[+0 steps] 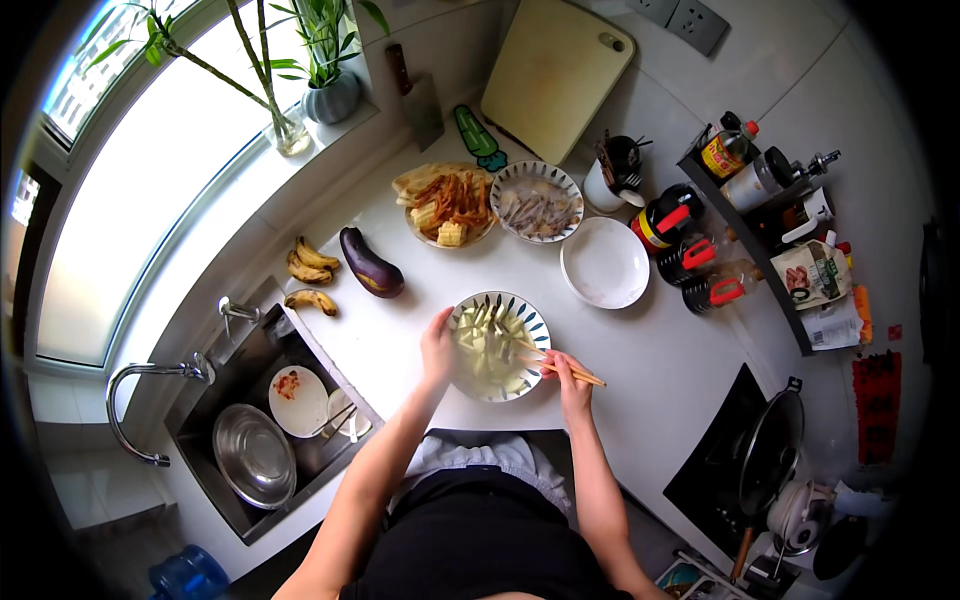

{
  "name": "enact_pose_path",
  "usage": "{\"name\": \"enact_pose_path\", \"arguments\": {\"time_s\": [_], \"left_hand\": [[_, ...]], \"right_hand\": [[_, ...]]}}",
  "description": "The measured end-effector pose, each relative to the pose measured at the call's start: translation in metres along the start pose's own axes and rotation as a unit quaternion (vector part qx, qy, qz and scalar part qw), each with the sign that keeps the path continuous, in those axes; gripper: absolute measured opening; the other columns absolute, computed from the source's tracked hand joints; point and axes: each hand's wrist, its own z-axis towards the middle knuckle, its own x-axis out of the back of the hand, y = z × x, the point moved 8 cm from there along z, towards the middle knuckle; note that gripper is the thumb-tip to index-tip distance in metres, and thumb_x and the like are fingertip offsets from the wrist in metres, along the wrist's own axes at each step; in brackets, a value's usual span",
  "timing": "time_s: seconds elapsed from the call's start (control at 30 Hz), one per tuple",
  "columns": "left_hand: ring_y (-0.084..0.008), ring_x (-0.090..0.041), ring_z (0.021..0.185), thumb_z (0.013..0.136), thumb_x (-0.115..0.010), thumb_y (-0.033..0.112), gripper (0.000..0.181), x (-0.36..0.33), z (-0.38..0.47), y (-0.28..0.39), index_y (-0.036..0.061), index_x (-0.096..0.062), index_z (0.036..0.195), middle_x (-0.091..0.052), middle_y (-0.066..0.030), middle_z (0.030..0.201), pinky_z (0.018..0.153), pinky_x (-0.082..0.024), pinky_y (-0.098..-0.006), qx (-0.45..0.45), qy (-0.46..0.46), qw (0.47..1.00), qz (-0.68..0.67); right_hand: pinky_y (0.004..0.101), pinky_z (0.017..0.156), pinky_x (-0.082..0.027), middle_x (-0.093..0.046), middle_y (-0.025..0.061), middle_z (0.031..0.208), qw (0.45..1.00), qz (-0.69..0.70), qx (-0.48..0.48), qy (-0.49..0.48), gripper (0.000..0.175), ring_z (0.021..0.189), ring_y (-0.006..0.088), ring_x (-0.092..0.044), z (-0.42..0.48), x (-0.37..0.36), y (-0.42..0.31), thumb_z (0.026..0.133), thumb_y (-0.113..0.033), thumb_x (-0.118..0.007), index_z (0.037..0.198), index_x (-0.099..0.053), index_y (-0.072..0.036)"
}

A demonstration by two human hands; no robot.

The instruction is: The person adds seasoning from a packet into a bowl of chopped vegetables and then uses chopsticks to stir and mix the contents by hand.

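Note:
In front of my body, a bowl with a leaf-patterned rim [538,334] rests on the white counter [420,270]. Pale green vegetable strips [484,356], some dark-edged, lie in it in what looks like cloudy liquid. My left hand [438,351] grips the bowl's left rim, its thumb side hidden. Wooden chopsticks [589,376] are held in my right hand [568,381] at the bowl's right side; their tips are spread and reach in among the strips.
Beyond the bowl are a whole eggplant [371,264], bananas [311,262], a plate of corn and flatbread [450,234], a second patterned bowl [538,204] and white plates [604,262]. The sink [247,517] with dishes is left; a cooktop [701,472] and lidded pan [772,450] are right.

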Motion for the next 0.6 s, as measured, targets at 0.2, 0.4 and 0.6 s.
{"name": "enact_pose_path", "arguments": {"time_s": [0.2,0.4,0.6], "left_hand": [[-0.0136,-0.057,0.095,0.093,-0.042,-0.002,0.032,0.036,0.021,-0.007,0.0013,-0.061,0.119,-0.065,-0.008,0.106,0.088,-0.044,-0.0249,0.035,0.034,0.997,-0.053],[-0.0143,-0.055,0.108,0.095,-0.043,0.004,0.034,0.042,0.009,-0.002,-0.0008,-0.055,0.127,-0.061,-0.0078,0.118,0.095,-0.041,-0.026,0.073,-0.021,0.996,-0.049],[-0.0168,-0.051,0.116,0.098,-0.041,0.009,0.036,0.038,0.006,0.002,-0.0004,-0.05,0.131,-0.056,-0.0103,0.128,0.1,-0.037,-0.0269,0.053,0.009,0.993,-0.11]], "right_hand": [[0.0255,0.07,-0.051,-0.066,0.0101,0.085,0.997,0.055,-0.013,-0.055,0.031,0.074,0.0142,-0.061,0.013,-0.026,-0.007,0.097,-0.019,-0.05,0.105,-0.063,0.008],[0.025,0.067,-0.052,-0.066,0.0095,0.085,0.994,-0.013,0.065,-0.092,0.028,0.07,0.0144,-0.064,0.012,-0.054,-0.054,0.097,-0.018,-0.051,0.101,-0.065,0.006],[0.0254,0.06,-0.052,-0.066,0.0108,0.082,0.97,-0.125,0.158,-0.136,0.02,0.067,0.0155,-0.066,0.019,-0.097,-0.079,0.093,-0.011,-0.055,0.096,-0.067,0.005]]}}
